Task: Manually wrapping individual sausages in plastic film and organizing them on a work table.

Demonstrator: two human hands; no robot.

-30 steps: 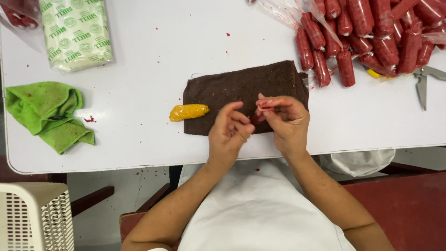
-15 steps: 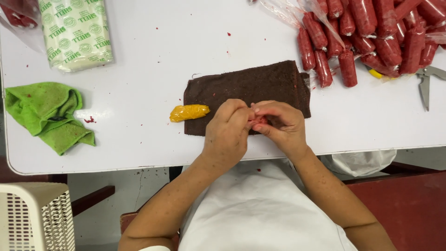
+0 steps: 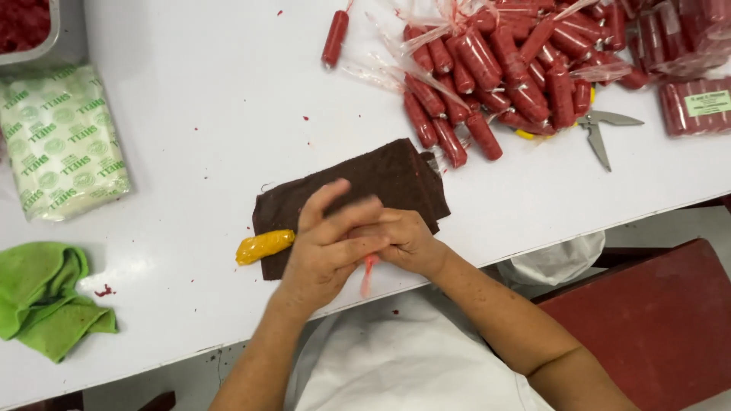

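Observation:
My left hand [image 3: 327,247] and my right hand [image 3: 403,240] are pressed together over the near edge of a dark brown cloth [image 3: 381,179] on the white table [image 3: 205,122]. Between them they hold a small red, plastic-wrapped piece; only its pinkish end [image 3: 368,274] sticks out below the fingers. A yellow wrapped roll [image 3: 263,246] lies at the cloth's left edge, just left of my left hand. A heap of red plastic-wrapped rolls [image 3: 502,76] lies at the far right of the table.
Scissors [image 3: 598,129] lie beside the heap. A green cloth [image 3: 46,297] is at the near left, a printed white-green packet [image 3: 61,141] behind it. A single red roll [image 3: 334,38] lies apart. A red chair [image 3: 655,327] stands at the right.
The view has shifted, so the table sits differently in frame. My hands have closed tighter over the small red piece and dropped towards the table's near edge.

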